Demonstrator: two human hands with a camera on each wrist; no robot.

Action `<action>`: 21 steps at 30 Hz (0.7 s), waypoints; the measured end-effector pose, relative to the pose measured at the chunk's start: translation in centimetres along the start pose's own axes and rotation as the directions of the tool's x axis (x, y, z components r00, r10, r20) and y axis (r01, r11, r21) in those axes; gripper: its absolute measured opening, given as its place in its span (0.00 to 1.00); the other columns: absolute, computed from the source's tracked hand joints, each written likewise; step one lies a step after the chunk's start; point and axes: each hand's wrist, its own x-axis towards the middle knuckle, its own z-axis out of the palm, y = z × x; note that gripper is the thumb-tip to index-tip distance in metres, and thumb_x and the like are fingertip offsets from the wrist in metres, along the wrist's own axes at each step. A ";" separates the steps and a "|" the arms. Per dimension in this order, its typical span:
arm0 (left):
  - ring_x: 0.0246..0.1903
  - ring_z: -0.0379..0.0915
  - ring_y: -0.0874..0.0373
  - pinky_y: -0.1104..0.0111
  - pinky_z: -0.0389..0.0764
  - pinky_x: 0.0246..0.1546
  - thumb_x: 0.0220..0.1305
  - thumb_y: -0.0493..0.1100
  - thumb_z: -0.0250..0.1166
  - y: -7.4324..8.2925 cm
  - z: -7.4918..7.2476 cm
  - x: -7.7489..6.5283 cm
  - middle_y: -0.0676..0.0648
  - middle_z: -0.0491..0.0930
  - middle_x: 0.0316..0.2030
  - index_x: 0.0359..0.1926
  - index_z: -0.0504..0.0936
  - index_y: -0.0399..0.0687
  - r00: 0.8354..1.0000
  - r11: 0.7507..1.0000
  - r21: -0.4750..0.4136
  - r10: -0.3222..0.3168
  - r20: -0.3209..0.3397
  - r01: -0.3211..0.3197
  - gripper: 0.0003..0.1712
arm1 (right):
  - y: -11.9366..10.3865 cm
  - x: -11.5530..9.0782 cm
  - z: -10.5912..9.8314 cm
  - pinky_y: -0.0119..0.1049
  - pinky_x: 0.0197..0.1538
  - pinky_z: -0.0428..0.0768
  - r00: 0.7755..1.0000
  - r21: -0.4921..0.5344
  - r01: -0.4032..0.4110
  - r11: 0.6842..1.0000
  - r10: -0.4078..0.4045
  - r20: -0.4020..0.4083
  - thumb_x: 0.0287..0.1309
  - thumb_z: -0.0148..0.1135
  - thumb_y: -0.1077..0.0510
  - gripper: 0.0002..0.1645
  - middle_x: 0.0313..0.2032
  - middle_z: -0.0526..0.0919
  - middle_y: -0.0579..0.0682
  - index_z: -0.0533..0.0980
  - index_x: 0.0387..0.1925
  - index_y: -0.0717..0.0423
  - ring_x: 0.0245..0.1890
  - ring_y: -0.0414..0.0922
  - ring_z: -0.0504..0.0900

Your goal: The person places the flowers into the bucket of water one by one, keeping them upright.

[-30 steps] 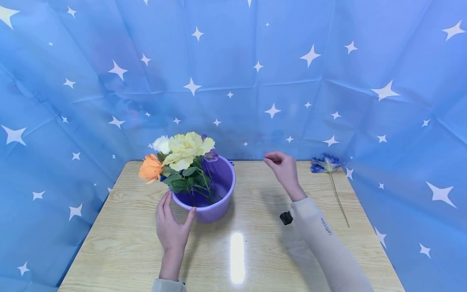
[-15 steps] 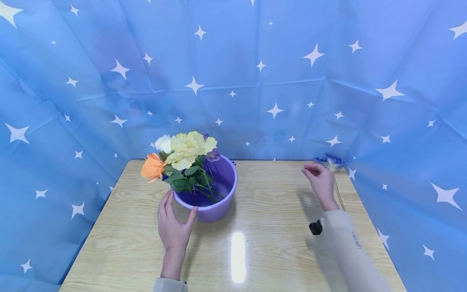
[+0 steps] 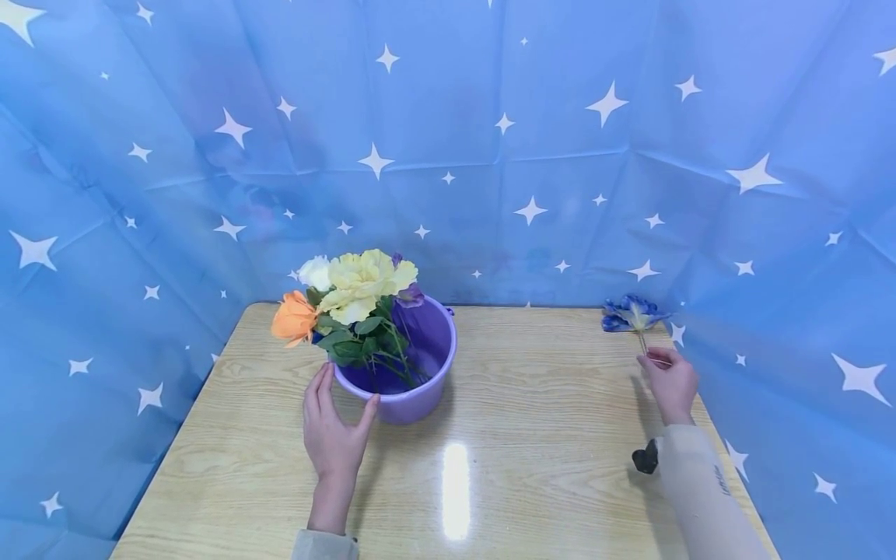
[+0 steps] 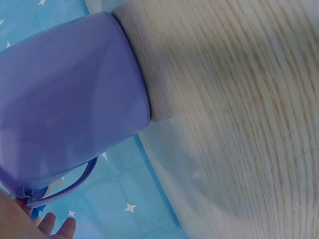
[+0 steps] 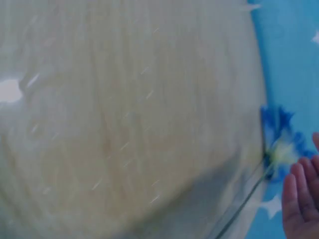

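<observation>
A purple bucket (image 3: 413, 404) stands upright on the table, left of centre. It holds artificial flowers: a pale yellow flower (image 3: 360, 284), an orange flower (image 3: 294, 317), a white flower (image 3: 315, 272) and a purple flower (image 3: 409, 295). My left hand (image 3: 334, 435) rests against the bucket's near left rim, thumb and fingers spread. At the table's far right corner lies a blue artificial flower (image 3: 633, 313) with a long stem. My right hand (image 3: 672, 385) is at its stem, fingertips right by it. The blurred right wrist view shows these fingers (image 5: 304, 189) loosely extended beside the blossom, not closed round the stem.
The wooden table (image 3: 532, 420) carries the bucket and the blue flower. A blue cloth (image 3: 448, 117) with white stars hangs behind and along both sides. The bucket's handle (image 4: 75, 186) hangs down its side in the left wrist view.
My right hand has moved right across the table, then down to the blue flower's stem. My left hand has stayed at the bucket's rim, and the bucket has not moved.
</observation>
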 end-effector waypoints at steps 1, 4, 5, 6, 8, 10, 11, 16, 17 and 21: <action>0.67 0.65 0.46 0.53 0.70 0.68 0.50 0.63 0.72 0.0 0.0 0.0 0.44 0.68 0.68 0.72 0.65 0.46 1.000 1.000 0.000 -0.003 0.002 0.003 0.53 | 0.4 0.0 -0.1 0.15 0.31 0.75 1.000 0.001 -0.014 1.000 0.014 0.007 0.68 0.59 0.48 0.28 0.55 0.82 0.58 0.74 0.63 0.59 0.31 0.16 0.68; 0.67 0.65 0.46 0.52 0.70 0.67 0.50 0.63 0.71 0.0 0.0 0.0 0.43 0.68 0.69 0.73 0.65 0.46 1.000 1.000 0.006 0.001 0.001 -0.001 0.53 | 1.6 0.0 -0.2 0.18 0.35 0.77 0.996 -0.012 -0.071 0.997 0.071 0.055 0.69 0.58 0.48 0.31 0.64 0.76 0.61 0.70 0.67 0.59 0.37 0.23 0.74; 0.67 0.65 0.46 0.52 0.70 0.67 0.50 0.63 0.72 0.0 0.0 0.0 0.43 0.68 0.68 0.72 0.66 0.45 1.000 1.000 0.007 0.005 -0.001 -0.005 0.53 | 2.0 0.0 -0.2 0.21 0.40 0.79 0.993 -0.018 -0.093 0.995 0.094 0.071 0.69 0.57 0.48 0.33 0.66 0.74 0.63 0.68 0.69 0.60 0.41 0.29 0.77; 0.67 0.65 0.45 0.52 0.70 0.67 0.50 0.63 0.72 0.0 0.0 0.0 0.43 0.69 0.68 0.72 0.66 0.45 1.000 1.000 0.008 0.009 -0.003 -0.008 0.53 | 2.4 0.0 -0.2 0.26 0.45 0.81 0.990 -0.024 -0.115 0.993 0.116 0.084 0.69 0.57 0.48 0.34 0.67 0.73 0.63 0.67 0.70 0.60 0.46 0.36 0.79; 0.67 0.65 0.46 0.52 0.71 0.67 0.50 0.63 0.72 0.0 0.1 0.0 0.43 0.69 0.68 0.72 0.66 0.45 1.000 1.000 0.015 0.010 -0.001 -0.010 0.53 | 3.1 0.2 -0.2 0.38 0.56 0.81 0.983 -0.030 -0.149 0.988 0.152 0.107 0.68 0.58 0.49 0.36 0.68 0.70 0.65 0.64 0.71 0.62 0.56 0.50 0.78; 0.67 0.66 0.45 0.52 0.72 0.66 0.49 0.63 0.72 -0.1 0.1 0.0 0.42 0.69 0.68 0.72 0.66 0.44 1.000 1.000 0.016 0.015 -0.006 -0.015 0.53 | 3.7 0.4 -0.2 0.50 0.65 0.75 0.977 -0.031 -0.170 0.985 0.172 0.124 0.68 0.58 0.50 0.37 0.68 0.70 0.65 0.62 0.72 0.63 0.64 0.58 0.72; 0.66 0.66 0.45 0.51 0.72 0.65 0.49 0.62 0.72 -0.1 0.1 0.0 0.42 0.69 0.68 0.72 0.66 0.44 1.000 1.000 0.017 0.014 -0.011 -0.014 0.53 | 3.8 0.6 -0.2 0.53 0.67 0.72 0.977 -0.042 -0.165 0.985 0.169 0.127 0.68 0.59 0.50 0.37 0.66 0.71 0.66 0.63 0.71 0.64 0.63 0.59 0.72; 0.65 0.67 0.44 0.50 0.73 0.63 0.48 0.61 0.74 -0.1 0.1 0.0 0.42 0.70 0.67 0.71 0.67 0.44 0.999 1.000 0.018 0.020 -0.037 -0.020 0.52 | 4.2 1.4 -0.4 0.57 0.63 0.69 0.984 -0.151 -0.097 0.984 0.117 0.131 0.66 0.61 0.49 0.33 0.54 0.81 0.65 0.70 0.65 0.64 0.54 0.59 0.76; 0.65 0.67 0.45 0.50 0.73 0.64 0.48 0.61 0.74 -0.1 0.1 0.0 0.42 0.70 0.67 0.71 0.67 0.44 0.999 1.000 0.017 0.021 -0.036 -0.021 0.52 | 4.2 1.6 -0.4 0.56 0.60 0.69 0.986 -0.179 -0.086 0.980 0.110 0.127 0.65 0.62 0.50 0.31 0.50 0.83 0.65 0.72 0.63 0.64 0.51 0.58 0.77; 0.65 0.67 0.45 0.50 0.72 0.64 0.48 0.61 0.73 0.0 0.1 0.0 0.42 0.70 0.67 0.71 0.67 0.45 0.999 1.000 0.016 0.023 -0.028 -0.023 0.52 | 4.2 1.8 -0.8 0.53 0.53 0.70 0.988 -0.240 -0.067 0.968 0.098 0.122 0.65 0.61 0.54 0.25 0.41 0.86 0.60 0.76 0.57 0.66 0.45 0.57 0.79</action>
